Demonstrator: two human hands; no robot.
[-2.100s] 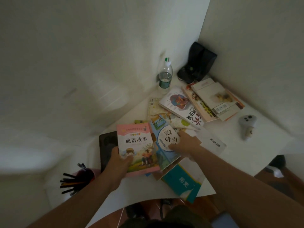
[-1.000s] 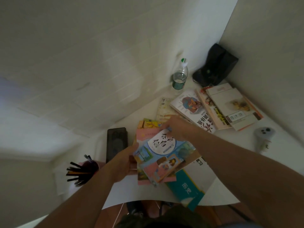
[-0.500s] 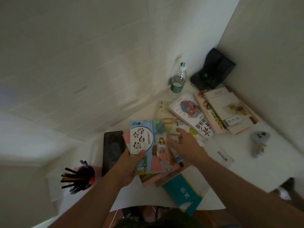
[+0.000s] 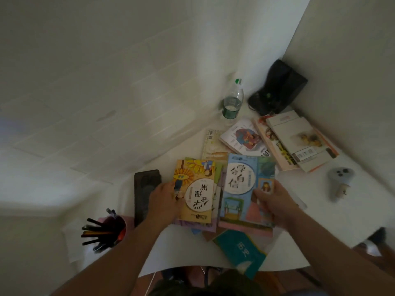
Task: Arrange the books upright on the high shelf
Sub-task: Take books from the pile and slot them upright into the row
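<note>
Gripping a glossy yellow sunflower-cover book (image 4: 195, 190), the left hand (image 4: 164, 201) curls; the right hand (image 4: 274, 201) pinches a flat blue paperback (image 4: 241, 189) near the white desk's (image 4: 320, 210) front edge.

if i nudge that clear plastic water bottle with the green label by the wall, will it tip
Probably easily: the clear plastic water bottle stands upright, tall and narrow. It looks mostly empty, so likely light. Once down, its round body may roll.

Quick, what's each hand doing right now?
Left hand: holds the yellow sunflower book by its left edge.
Right hand: grips the blue book at its right edge.
</note>
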